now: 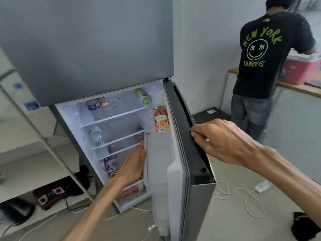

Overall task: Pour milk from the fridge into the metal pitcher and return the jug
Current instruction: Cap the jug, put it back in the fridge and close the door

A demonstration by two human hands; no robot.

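Both hands at the open fridge door

The right hand (215, 136) grips the dark top edge of the fridge door (187, 129); the left hand (133, 164), fingers together and holding nothing, reaches toward the lit shelves (112, 117), where a purple carton (111, 166) stands low; no milk jug is clearly visible.

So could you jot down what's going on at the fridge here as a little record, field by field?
fridge door: lower door swung open, upper door shut
right hand: right hand grips the door's dark top edge
left hand: left hand reaches in, empty, flat against the door's inner side
top shelf: green-capped bottle lying down
door pocket: orange carton
milk jug: cannot tell which item it is
bystander: person in a black shirt at the counter, back turned
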